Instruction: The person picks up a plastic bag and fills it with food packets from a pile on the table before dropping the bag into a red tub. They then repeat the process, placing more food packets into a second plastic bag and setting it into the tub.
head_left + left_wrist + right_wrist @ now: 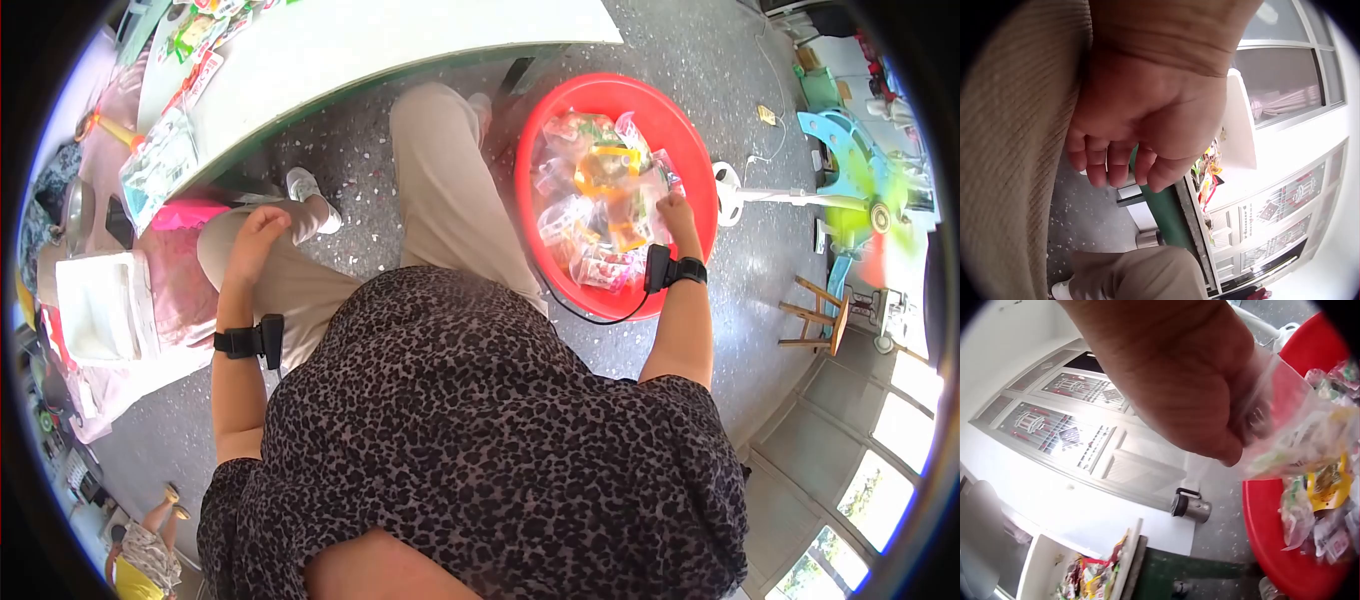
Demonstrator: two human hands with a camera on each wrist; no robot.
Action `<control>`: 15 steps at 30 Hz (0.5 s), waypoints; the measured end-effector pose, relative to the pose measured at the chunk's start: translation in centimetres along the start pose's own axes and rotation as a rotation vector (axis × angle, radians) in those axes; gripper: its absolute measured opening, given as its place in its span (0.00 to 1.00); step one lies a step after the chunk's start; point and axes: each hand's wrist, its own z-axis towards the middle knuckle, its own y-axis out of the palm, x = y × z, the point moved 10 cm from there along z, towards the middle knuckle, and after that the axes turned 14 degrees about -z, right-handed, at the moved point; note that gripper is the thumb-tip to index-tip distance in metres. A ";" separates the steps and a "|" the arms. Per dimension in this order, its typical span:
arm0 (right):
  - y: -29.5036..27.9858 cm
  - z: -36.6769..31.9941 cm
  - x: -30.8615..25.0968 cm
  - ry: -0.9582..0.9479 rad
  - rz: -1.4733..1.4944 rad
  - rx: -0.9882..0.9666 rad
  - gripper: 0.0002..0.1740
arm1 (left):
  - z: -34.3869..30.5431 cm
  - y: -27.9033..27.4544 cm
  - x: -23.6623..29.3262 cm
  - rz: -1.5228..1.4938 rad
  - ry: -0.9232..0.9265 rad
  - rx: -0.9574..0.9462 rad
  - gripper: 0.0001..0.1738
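Observation:
Over the red basin [704, 150] my right hand [677, 212] pinches the top of a clear plastic bag [1300, 434]. Pale packets show through the bag's film in the right wrist view, and part of its top is hidden behind the fingers. Below it, the basin holds several filled clear bags, among them a yellow-and-clear packet [606, 168]. My left hand [262, 235] hangs by my left thigh, fingers loosely curled and palm bare in the left wrist view.
A white table [400, 30] stands in front, with colourful packets [205, 32] at its left end. To the right of the basin is a fan [880, 215] on a white stand. A wooden stool [820, 315] and a pink-covered surface [180, 290] flank me.

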 end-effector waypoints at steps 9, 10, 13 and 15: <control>-1.6 0.7 -0.4 0.066 -0.271 0.317 0.11 | -0.3 0.0 0.3 -0.037 -0.014 0.011 0.08; -1.1 0.7 -1.1 0.073 -0.301 0.295 0.11 | -0.2 0.0 0.4 -0.047 -0.012 0.016 0.08; 4.0 0.7 -2.2 0.018 -0.379 0.230 0.10 | -0.3 0.2 0.4 -0.051 -0.002 0.016 0.08; 11.1 1.3 -4.1 -0.355 -0.658 0.169 0.08 | -0.7 -0.1 0.9 -0.029 0.032 0.040 0.08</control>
